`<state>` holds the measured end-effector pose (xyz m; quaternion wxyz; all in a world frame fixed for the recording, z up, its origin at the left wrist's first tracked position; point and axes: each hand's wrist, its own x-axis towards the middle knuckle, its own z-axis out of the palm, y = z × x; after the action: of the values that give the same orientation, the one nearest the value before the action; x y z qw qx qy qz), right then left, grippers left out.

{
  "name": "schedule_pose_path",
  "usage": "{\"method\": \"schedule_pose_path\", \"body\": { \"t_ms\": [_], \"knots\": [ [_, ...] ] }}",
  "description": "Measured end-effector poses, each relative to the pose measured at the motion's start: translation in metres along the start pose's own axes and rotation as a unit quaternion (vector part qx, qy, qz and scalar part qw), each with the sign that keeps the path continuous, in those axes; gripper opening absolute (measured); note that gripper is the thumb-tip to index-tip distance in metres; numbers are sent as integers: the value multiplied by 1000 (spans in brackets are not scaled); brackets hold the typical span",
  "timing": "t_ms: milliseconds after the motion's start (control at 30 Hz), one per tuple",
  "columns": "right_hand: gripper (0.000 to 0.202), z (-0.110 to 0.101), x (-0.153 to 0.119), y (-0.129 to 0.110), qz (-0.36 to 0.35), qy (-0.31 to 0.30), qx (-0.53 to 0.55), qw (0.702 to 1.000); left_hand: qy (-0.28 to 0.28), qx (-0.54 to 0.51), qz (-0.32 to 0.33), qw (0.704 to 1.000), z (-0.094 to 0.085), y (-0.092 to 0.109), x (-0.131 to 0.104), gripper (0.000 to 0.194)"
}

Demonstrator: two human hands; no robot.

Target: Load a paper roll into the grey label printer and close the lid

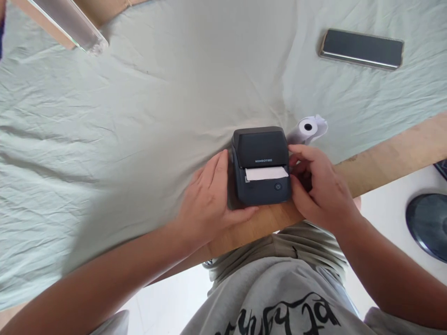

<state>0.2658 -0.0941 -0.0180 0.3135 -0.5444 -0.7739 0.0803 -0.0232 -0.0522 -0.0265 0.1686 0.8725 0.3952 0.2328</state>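
Note:
A dark label printer [261, 186] sits near the table's front edge, its lid closed. A strip of white paper [266, 173] sticks out of its front slot, the end uneven. My left hand [212, 197] lies along the printer's left side, fingers straight and together, with the thumb at its front edge. Against the right side is my right hand [319, 186], index finger and thumb touching the casing and the other fingers curled under, partly hidden. Just behind that hand, a white paper roll [307, 128] with a dark core has a loose outer end.
A pale green cloth [167, 93] covers the table, leaving a wooden edge [394, 156] bare. A dark phone-like slab [362, 49] lies at the back right. At the back left are a clear plastic-like piece [75, 25] and cardboard [101, 10]. A round black object [428, 225] is below right.

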Motion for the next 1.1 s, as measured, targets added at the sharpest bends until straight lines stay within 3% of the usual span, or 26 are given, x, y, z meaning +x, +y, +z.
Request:
{"method": "schedule_pose_path", "body": {
  "t_ms": [167, 300, 433, 533, 667, 967, 1100],
  "knots": [
    [42, 1, 0, 0, 22, 10, 15, 1000, -18, 33, 19, 999, -2, 1, 2, 103],
    [48, -1, 2, -3, 48, 17, 42, 998, 0, 48, 34, 998, -1, 3, 3, 98],
    [58, -15, 15, -11, 30, 17, 40, 999, -1, 54, 34, 998, 0, 3, 1, 97],
    [58, -28, 30, -15, 11, -20, 47, 999, -2, 65, 33, 997, 0, 3, 1, 99],
    [61, -34, 46, -13, 41, -50, 60, 996, -5, 73, 30, 997, 0, 3, 0, 102],
    [37, -27, 72, -20, 139, -16, 39, 989, 11, 69, 43, 997, 2, 5, 2, 95],
    [30, -24, 76, -24, 142, 41, 61, 987, 4, 76, 35, 996, 2, 6, 1, 96]
  ]
}}
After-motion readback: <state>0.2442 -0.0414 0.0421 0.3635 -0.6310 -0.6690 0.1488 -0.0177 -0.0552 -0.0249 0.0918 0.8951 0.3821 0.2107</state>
